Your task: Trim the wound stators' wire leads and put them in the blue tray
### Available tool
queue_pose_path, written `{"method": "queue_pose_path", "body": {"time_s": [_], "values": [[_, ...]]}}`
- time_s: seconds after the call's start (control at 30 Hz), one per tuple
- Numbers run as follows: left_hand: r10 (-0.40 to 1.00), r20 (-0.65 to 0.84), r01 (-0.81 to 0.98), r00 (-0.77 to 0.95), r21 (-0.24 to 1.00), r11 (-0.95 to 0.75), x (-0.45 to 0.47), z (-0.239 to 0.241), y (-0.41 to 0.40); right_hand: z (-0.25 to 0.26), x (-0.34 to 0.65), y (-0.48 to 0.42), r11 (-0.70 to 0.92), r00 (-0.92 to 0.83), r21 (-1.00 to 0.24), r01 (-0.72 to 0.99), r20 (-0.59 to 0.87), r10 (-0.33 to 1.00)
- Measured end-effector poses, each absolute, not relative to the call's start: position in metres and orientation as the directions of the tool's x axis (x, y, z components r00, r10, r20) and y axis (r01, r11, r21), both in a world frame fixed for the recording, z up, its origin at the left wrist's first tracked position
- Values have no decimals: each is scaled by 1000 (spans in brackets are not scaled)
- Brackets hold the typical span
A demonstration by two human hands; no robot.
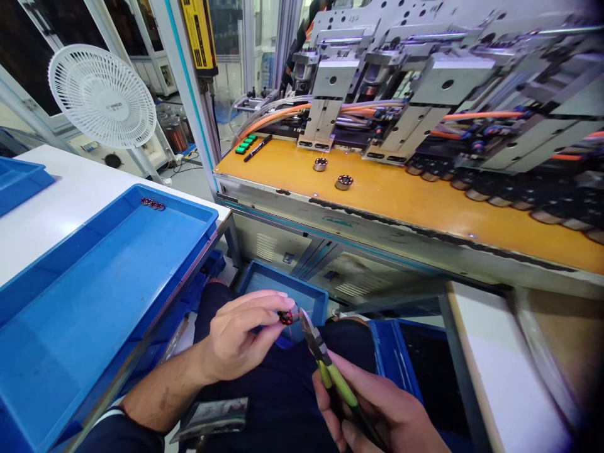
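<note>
Pinched between the left thumb and fingers, a small wound stator meets a pair of cutting pliers.
The left hand (pixel 240 336) holds the red-wound stator (pixel 285 317) by its edge, thumb and fingertips closed on it, above the person's lap; the right hand (pixel 384 406) is wrapped around the green-and-black handles of the cutting pliers (pixel 340 382), whose jaws point up beside the stator's right side, near its fine wire ends; whether they touch a wire I cannot tell. Beyond the hands sits a small blue tray (pixel 314 296); to the left, a large blue tray (pixel 108 277) has a short row of wound rings (pixel 153 204) in its far corner. Two metal-sided cores (pixel 344 182) stand on the far orange bench top (pixel 278 167).
</note>
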State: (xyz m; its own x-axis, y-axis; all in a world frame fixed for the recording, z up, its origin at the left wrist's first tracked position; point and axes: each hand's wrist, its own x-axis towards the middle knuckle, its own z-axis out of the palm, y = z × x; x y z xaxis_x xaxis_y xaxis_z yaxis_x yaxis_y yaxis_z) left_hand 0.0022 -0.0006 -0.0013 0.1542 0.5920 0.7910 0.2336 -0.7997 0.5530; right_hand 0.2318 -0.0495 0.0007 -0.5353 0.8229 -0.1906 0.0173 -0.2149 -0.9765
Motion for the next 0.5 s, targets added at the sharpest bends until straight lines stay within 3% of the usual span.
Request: {"method": "queue_pose_path", "body": {"time_s": [0.17, 0.27, 0.33, 0.4, 0.5], "values": [[593, 791, 260, 152, 547, -796, 4, 0, -3, 7, 232, -45, -118, -468, -981, 154, -178, 866], [699, 705, 239, 120, 663, -710, 3, -1, -6, 15, 237, -36, 134, -445, -934, 331, -29, 895], [864, 503, 70, 38, 861, -504, 3, -5, -10, 25, 247, -19, 387, -439, -788, 480, 166, 883], [979, 203, -225, 4, 954, -197, 1, -9, -16, 40, 263, 12, 543, -404, -546, 639, 362, 840], [989, -137, -492, 58, 858, 148, -8, -11, -33, 68, 290, 82, 414, -279, -208, 886, 476, 834]]}}
